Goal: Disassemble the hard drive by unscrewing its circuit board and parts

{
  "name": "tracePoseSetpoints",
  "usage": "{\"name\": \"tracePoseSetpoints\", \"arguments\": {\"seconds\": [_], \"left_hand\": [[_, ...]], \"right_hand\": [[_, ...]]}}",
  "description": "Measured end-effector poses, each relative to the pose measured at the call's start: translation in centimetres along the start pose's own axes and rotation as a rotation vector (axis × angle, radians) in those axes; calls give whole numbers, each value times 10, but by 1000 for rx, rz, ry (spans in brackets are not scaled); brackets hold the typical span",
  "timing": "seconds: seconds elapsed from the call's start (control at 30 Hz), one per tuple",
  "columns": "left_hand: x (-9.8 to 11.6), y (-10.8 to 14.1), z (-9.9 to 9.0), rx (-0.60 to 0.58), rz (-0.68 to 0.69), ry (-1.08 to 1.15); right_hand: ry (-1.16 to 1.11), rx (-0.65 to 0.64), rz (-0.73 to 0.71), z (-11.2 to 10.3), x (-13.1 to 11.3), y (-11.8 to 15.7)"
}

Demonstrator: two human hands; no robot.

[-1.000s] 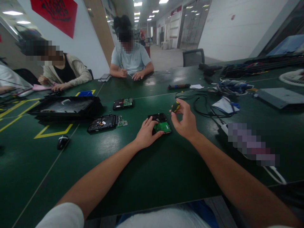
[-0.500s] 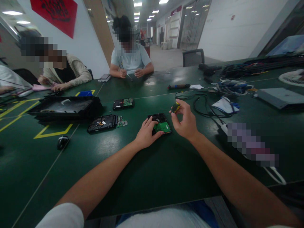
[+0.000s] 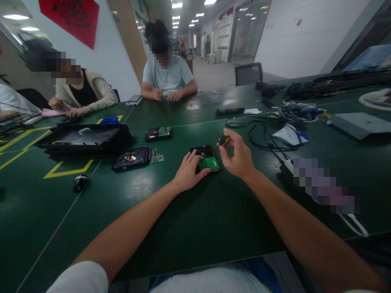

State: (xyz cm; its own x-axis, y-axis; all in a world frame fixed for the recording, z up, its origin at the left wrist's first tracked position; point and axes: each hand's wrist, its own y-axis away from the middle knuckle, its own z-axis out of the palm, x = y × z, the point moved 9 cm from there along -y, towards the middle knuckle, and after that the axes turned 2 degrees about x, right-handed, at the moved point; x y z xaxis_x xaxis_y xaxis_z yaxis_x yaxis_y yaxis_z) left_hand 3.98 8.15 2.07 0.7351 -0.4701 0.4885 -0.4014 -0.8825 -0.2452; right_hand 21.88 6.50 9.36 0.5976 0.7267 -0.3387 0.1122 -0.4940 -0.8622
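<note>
A black hard drive with a green circuit board lies flat on the dark green table in front of me. My left hand rests on its left side, fingers over the top and thumb along the near edge, gripping it. Just right of the drive, my right hand pinches a screwdriver by its black and yellow handle. I cannot make out the screwdriver's shaft. Left of my left hand lie a second hard drive, with a loose circuit board at its end, and a third hard drive.
A black tray and a computer mouse are on the left. Black cables, a white power strip and a grey metal box lie on the right. Two people work across the table.
My right hand and the screwdriver handle have shifted very slightly, the handle a touch left. My left hand and the hard drive stay put. Across the table, one person's hand has moved left.
</note>
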Motion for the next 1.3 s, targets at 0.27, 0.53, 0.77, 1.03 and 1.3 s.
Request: {"name": "tracePoseSetpoints", "arguments": {"seconds": [0.27,0.53,0.77,1.03,1.3], "left_hand": [[2,1,-1,2,6,6],[4,1,-2,-10,-13,19],[4,0,-2,-5,0,25],[0,1,-1,-15,-32,33],[0,1,0,-29,-31,20]], "right_hand": [[55,-11,26,0,1,-3],[19,35,55,0,7,-2],[48,75,47,-2,7,-1],[15,52,64,1,11,0],[27,54,71,1,10,0]]}}
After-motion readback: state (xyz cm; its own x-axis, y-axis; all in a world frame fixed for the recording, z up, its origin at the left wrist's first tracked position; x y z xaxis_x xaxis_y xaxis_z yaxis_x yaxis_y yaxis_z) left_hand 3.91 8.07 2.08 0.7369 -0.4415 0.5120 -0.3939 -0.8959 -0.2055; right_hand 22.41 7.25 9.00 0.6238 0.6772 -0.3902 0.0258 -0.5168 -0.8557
